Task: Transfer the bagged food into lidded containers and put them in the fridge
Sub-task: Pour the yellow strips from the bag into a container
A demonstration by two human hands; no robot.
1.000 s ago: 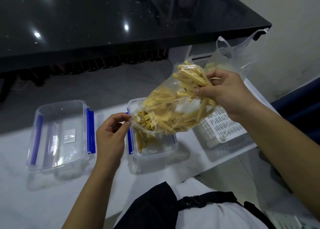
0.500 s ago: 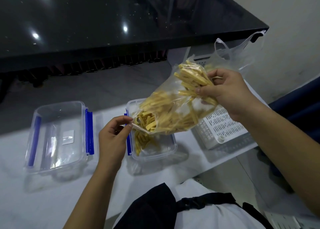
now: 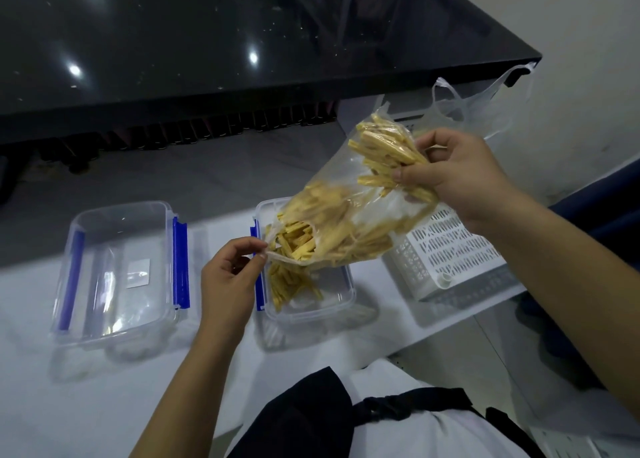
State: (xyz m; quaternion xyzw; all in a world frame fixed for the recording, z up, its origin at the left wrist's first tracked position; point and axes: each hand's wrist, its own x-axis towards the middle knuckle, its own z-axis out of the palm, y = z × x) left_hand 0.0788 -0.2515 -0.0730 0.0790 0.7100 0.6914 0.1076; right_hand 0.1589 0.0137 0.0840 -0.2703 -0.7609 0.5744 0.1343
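A clear plastic bag full of yellow food sticks hangs tilted, mouth down, over a clear container with blue clips. My right hand grips the bag's raised closed end. My left hand pinches the rim of the bag's mouth beside the container's left edge. Several sticks lie inside the container. A second clear container with blue clips stands to the left, holding only a small white label.
A white slotted basket lies to the right of the container on the white counter. Another thin plastic bag sits behind my right hand. A black glossy table overhangs at the back.
More sticks have slid from the bag into the container. Both hands kept their hold; the bag shifted only slightly.
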